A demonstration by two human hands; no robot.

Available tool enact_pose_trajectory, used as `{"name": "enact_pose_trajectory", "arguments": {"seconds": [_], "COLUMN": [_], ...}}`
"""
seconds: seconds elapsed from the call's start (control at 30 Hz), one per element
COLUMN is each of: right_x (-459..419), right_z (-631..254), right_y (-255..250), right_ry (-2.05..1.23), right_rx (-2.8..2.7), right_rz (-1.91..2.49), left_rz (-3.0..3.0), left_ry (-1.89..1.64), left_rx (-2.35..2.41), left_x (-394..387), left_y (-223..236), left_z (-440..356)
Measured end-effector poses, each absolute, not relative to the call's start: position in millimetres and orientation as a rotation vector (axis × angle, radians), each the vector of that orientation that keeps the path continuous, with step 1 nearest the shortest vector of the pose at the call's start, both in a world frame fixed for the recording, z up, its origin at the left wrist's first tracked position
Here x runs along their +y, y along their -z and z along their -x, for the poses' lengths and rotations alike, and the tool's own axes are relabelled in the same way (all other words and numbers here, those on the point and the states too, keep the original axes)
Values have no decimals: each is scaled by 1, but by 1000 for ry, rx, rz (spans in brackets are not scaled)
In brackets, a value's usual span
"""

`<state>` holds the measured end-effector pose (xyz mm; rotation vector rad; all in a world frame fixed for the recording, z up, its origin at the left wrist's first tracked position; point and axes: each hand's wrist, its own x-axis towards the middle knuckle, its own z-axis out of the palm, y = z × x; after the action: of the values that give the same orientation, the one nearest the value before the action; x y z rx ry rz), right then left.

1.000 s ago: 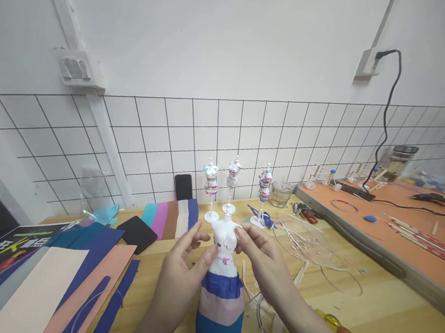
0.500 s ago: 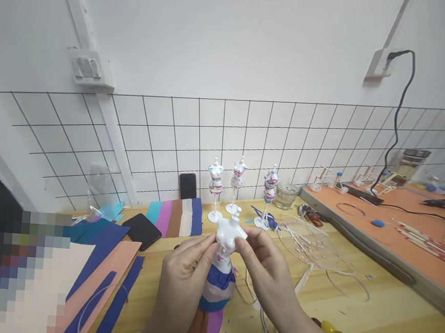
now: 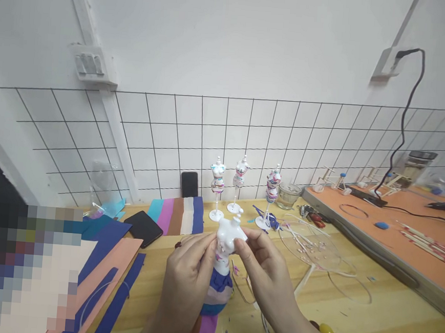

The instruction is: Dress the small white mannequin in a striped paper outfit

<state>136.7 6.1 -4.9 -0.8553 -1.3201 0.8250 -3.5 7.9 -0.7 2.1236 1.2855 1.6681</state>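
Thumbs and fingertips of the left hand (image 3: 187, 282) and right hand (image 3: 270, 273) pinch either side of a white dress form (image 3: 228, 232), tilted above the near middle of the tabletop (image 3: 394, 329). Its glossy surface appears slick, so light, even pressure from both sides should serve best; fingers kept high would spare the banded skirt (image 3: 218, 295) from creasing. The left hand shows its back, thumb meeting a bent forefinger at the torso's edge; the right presses its thumb to the chest, fingers curled behind the shoulder. Beyond stand three slim mannequins (image 3: 272, 187), a striped sheet (image 3: 176, 215) lying to their left, with a dark phone (image 3: 189, 184) propped upright behind it.
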Motion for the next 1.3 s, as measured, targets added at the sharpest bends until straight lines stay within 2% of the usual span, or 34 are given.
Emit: {"name": "enact_pose_trajectory", "arguments": {"seconds": [0.2,0.43,0.8,1.3], "right_x": [10,10,10,11], "right_z": [-138,-138,-133,-132], "right_y": [3,8,2,2], "right_ry": [-827,-818,-915,-924], "right_rx": [-1284,-1312,-1231,-1209], "right_rz": [871,848,836,810], "left_rz": [-2077,-2022,-2320,-2493], "left_ry": [-1555,-1614,-1746,-1668], "left_rx": [1269,1229,1288,1336], "left_x": [6,10,16,18], "left_y": [-2,0,11,9], "left_z": [4,4,5,9]}}
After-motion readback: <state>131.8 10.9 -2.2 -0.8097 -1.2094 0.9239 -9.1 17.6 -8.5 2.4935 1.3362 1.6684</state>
